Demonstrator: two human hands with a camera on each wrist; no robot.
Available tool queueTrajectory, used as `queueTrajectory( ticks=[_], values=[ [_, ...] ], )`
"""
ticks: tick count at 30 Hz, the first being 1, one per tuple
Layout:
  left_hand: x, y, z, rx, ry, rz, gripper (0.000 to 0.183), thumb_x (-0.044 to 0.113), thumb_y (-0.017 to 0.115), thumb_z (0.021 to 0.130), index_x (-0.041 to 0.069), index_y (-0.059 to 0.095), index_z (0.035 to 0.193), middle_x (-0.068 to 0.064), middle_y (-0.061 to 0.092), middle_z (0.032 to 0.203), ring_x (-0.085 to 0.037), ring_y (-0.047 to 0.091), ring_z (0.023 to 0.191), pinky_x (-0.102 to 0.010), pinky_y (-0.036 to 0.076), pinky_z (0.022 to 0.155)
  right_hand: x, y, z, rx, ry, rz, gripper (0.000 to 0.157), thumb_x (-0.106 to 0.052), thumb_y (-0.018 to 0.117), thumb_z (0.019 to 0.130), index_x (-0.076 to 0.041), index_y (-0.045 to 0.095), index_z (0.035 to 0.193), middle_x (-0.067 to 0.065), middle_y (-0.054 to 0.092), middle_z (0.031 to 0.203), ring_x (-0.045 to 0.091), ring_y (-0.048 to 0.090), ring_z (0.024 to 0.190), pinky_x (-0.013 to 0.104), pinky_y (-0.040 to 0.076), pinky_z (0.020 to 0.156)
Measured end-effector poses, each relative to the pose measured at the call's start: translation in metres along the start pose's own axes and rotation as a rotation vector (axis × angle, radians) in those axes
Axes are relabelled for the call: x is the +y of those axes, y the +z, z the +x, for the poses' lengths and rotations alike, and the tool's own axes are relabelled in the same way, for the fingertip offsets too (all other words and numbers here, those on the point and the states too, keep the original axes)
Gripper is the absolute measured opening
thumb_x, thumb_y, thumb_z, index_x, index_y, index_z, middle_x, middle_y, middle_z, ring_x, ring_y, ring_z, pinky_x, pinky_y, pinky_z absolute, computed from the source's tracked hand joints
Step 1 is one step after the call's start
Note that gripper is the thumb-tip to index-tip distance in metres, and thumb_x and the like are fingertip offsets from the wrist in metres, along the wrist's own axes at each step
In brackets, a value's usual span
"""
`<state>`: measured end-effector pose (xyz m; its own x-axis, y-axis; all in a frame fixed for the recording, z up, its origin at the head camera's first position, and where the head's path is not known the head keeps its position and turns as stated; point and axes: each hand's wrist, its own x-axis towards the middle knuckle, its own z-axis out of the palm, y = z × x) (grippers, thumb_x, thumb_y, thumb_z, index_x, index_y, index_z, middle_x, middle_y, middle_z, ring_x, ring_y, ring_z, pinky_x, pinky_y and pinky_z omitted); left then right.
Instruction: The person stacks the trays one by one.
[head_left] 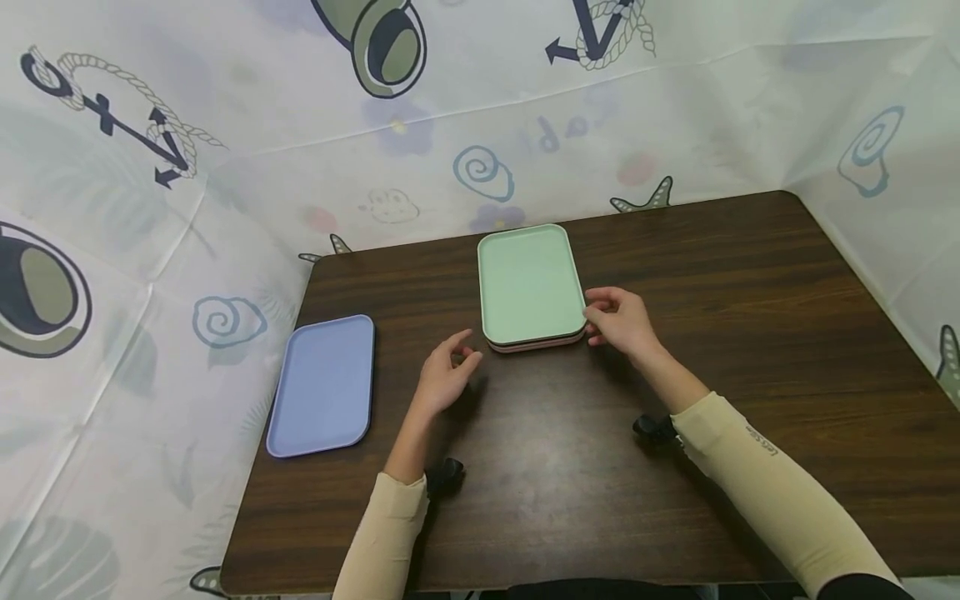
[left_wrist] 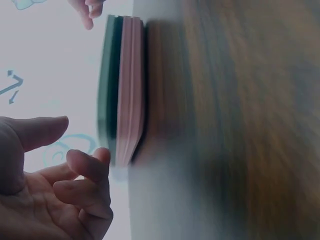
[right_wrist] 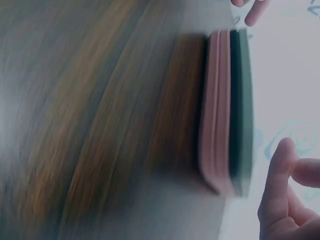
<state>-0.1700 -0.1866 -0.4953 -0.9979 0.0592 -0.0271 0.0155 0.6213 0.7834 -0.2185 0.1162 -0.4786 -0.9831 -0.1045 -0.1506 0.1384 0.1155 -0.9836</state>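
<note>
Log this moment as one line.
pale-green rectangular tray: above pink rectangular trays; left hand: just off near-left corner; right hand: at right edge, contact unclear; lavender rectangular tray: apart, at left

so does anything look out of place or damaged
No visible spill or damage. The only stray-looking thing is the pale-blue rectangular tray, lying apart by the left edge of the dark wood-grain table, while the mint-green rectangular tray tops a neat stack.
</note>
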Motion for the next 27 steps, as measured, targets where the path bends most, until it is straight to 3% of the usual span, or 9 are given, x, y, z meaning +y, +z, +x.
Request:
queueTrajectory(
  ticks=[4,9,15,21,27],
  values=[
    [-0.009,-0.018,-0.022,0.000,-0.012,-0.004,0.048,0.025,0.062,0.097,0.008,0.052,0.141,-0.009,0.062,0.108,-0.018,0.050,0.064,-0.032,0.041,0.059,-0.007,0.021,-0.009,-0.060,-0.058,-0.031,0.035,-0.002,0.058,0.094,0.009,0.057,0.127,0.017,0.056,0.098,0.023,0.066,0.070,0.032,0.056,0.056],
    [-0.031,-0.048,-0.053,0.046,-0.071,0.022,0.047,0.023,0.060,0.098,0.010,0.051,0.142,-0.012,0.060,0.111,-0.012,0.048,0.057,-0.028,0.039,0.052,-0.009,0.063,-0.027,-0.237,-0.085,-0.079,0.029,0.000,0.058,0.092,0.009,0.061,0.119,0.022,0.064,0.095,0.023,0.066,0.066,0.038,0.056,0.056],
    [-0.057,-0.092,-0.090,0.178,-0.204,0.079,0.045,0.023,0.057,0.100,0.005,0.051,0.141,-0.019,0.062,0.113,-0.019,0.058,0.067,-0.029,0.045,0.060,0.001,0.117,-0.044,-0.440,-0.068,-0.104,0.023,-0.002,0.060,0.093,0.007,0.063,0.114,0.022,0.066,0.092,0.028,0.067,0.065,0.041,0.056,0.055],
    [-0.090,-0.136,-0.123,0.374,-0.405,0.215,0.051,0.031,0.053,0.100,0.000,0.050,0.139,-0.027,0.061,0.118,-0.039,0.058,0.099,-0.049,0.043,0.081,0.007,0.162,-0.055,-0.595,0.026,-0.054,0.026,-0.001,0.060,0.094,0.010,0.061,0.118,0.026,0.064,0.098,0.028,0.069,0.072,0.038,0.057,0.058],
    [-0.121,-0.168,-0.143,0.420,-0.537,0.294,0.056,0.033,0.049,0.099,-0.007,0.046,0.138,-0.033,0.056,0.119,-0.048,0.054,0.106,-0.059,0.039,0.087,0.011,0.195,-0.058,-0.678,0.110,0.021,0.030,-0.004,0.060,0.096,0.007,0.060,0.124,0.025,0.064,0.107,0.032,0.070,0.085,0.041,0.058,0.065]
  ],
)
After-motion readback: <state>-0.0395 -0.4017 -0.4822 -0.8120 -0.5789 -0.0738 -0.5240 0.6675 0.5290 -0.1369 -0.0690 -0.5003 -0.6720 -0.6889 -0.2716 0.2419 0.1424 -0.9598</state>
